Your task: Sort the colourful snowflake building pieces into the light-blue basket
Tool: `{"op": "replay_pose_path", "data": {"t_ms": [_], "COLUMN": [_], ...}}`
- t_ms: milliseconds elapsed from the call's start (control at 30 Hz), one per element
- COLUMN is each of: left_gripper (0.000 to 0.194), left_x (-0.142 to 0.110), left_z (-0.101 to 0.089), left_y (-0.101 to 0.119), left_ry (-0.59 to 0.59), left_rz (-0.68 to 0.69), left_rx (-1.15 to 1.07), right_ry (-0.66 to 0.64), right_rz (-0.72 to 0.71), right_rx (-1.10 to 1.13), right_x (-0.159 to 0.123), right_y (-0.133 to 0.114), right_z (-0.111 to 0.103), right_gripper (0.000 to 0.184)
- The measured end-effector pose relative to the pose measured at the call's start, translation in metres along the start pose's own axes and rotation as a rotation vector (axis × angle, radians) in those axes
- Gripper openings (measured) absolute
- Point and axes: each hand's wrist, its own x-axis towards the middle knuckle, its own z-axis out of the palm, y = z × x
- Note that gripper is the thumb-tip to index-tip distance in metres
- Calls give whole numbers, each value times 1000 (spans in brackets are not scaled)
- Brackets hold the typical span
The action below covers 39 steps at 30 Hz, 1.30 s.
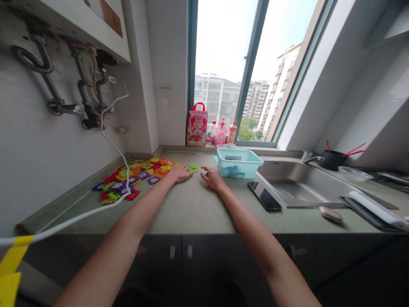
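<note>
Both my arms reach out over a grey-green kitchen counter (pixel 191 213). My left hand (pixel 180 173) lies flat with fingers stretched, resting at the right end of a spread of colourful plastic puzzle pieces (pixel 134 177), its fingertips on a green piece (pixel 193 169). My right hand (pixel 211 177) is just beside it, fingers loosely curled and apart, holding nothing, near the left side of a light blue plastic tub (pixel 238 163) that holds blue pieces.
A black phone (pixel 264 195) lies right of my right arm, beside a steel sink (pixel 306 185). A white cable (pixel 96 204) crosses the counter's left part. Bottles and a red bag (pixel 197 130) stand on the window sill. A black pot with chopsticks (pixel 332 160) sits at the right.
</note>
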Motion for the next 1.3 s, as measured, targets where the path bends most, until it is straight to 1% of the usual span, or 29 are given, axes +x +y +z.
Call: {"op": "replay_pose_path", "data": {"t_ms": [67, 200, 300, 367, 433, 533, 633, 700, 767, 833, 933, 1000, 1133, 1200, 1300], "left_gripper": [78, 74, 70, 66, 59, 52, 54, 56, 55, 53, 50, 50, 50, 47, 45], "left_x": [-15, -52, -72, -79, -80, -76, -73, -72, -72, -73, -71, -70, -64, -62, -62], "left_z": [3, 8, 3, -2, -7, -11, -12, -12, -12, -13, -14, -13, -6, -2, 2], "left_y": [6, 15, 20, 20, 18, 9, 1, -1, -1, 0, -4, -10, -23, -27, -29], "left_ry": [2, 34, 56, 71, 108, 179, 194, 181, 157, 154, 205, 218, 182, 201, 238], "left_rz": [56, 153, 233, 279, 288, 239, 203, 220, 250, 273, 271, 237, 149, 107, 50], "left_rx": [-8, -44, -108, -180, -257, -334, -384, -401, -380, -343, -299, -267, -205, -164, -96], "right_ry": [0, -8, -33, -66, -100, -115, -98, -70, -62, -92, -133, -136, -190, -196, -167], "right_rz": [-28, -135, -149, -147, -169, -168, -109, -79, -80, -111, -139, -130, -130, -128, -137], "right_rx": [16, 26, 2, -17, -9, 51, 92, 122, 134, 118, 102, 93, 103, 111, 117], "right_x": [-1, 1, 4, 6, 7, 7, 6, 6, 5, 6, 5, 4, 2, 1, -2], "right_y": [2, 8, 11, 12, 12, 15, 19, 22, 23, 23, 22, 21, 21, 21, 19], "right_z": [0, 6, 9, 11, 10, 8, 5, 3, 1, -2, -7, -10, -11, -12, -19], "right_gripper": [42, 42, 43, 36, 30, 30, 36, 39, 38, 35, 35, 37, 39, 41, 47]}}
